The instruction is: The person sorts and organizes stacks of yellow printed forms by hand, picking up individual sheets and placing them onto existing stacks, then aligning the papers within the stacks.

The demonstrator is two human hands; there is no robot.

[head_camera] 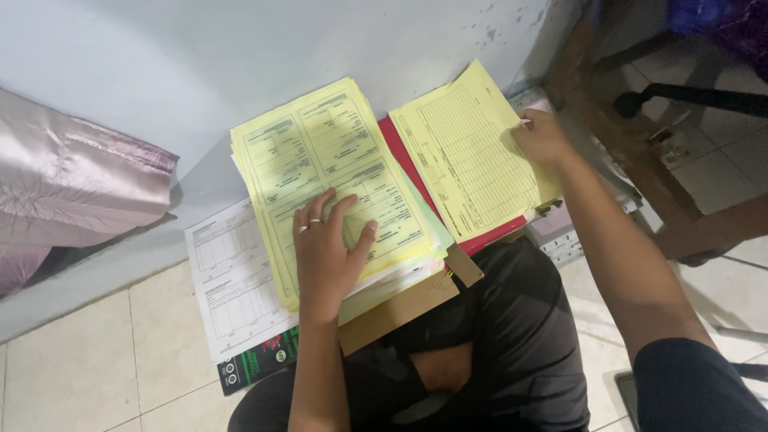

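Yellow printed paper forms (328, 160) stacked on the lap, left hand (326, 254) flat on top with grip spread, single yellow form sheet (468, 152) on a red folder (492, 236) just beside, right hand (542, 138) grip pinching its far edge, white printed sheet (228, 280) beneath the stack, tiled floor (96, 360) below.

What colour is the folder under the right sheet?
Red folder, best seen in the head view.

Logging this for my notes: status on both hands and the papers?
Left hand flat on yellow form stack. Right hand touching single yellow sheet. Nothing in the way.
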